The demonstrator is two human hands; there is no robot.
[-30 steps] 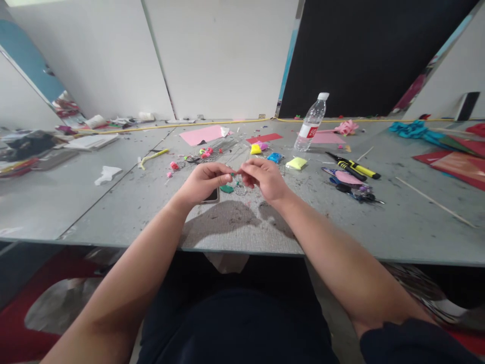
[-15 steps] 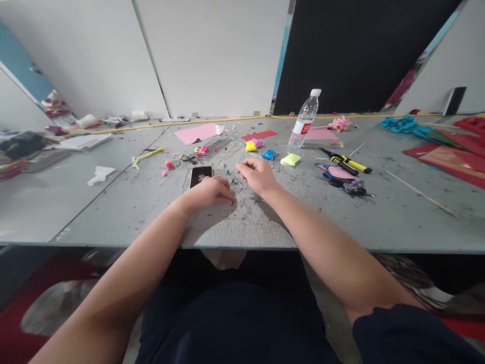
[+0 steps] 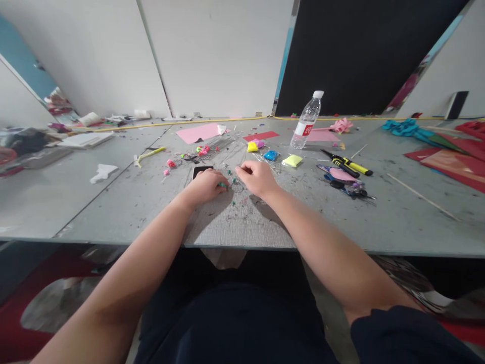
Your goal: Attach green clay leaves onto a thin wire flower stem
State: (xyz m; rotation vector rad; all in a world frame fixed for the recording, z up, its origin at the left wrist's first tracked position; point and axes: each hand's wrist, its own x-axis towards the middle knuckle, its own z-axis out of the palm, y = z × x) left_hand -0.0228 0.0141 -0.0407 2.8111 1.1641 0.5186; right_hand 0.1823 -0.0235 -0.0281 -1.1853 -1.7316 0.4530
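My left hand (image 3: 207, 186) is bent low over the table, its fingers closed around a small green piece (image 3: 222, 185) that shows at the fingertips. Under and behind this hand lies a phone (image 3: 200, 170), mostly covered. My right hand (image 3: 259, 178) is curled in a pinch just to the right; whatever it holds is too small to make out. Between the hands are small green bits (image 3: 234, 180) and thin wire-like loops (image 3: 238, 188) on the tabletop.
Beyond my hands lie yellow (image 3: 252, 146), blue (image 3: 271, 155) and pale-yellow packets (image 3: 292, 161). A water bottle (image 3: 305, 121) stands behind them. To the right are yellow-black pliers (image 3: 347, 164) and a thin stick (image 3: 422, 196). Pink flower-like pieces (image 3: 203, 150) lie left of centre.
My left hand has shifted away from the table's front edge and now covers more of the phone. A green piece now shows at its fingertips. My right hand has barely moved.
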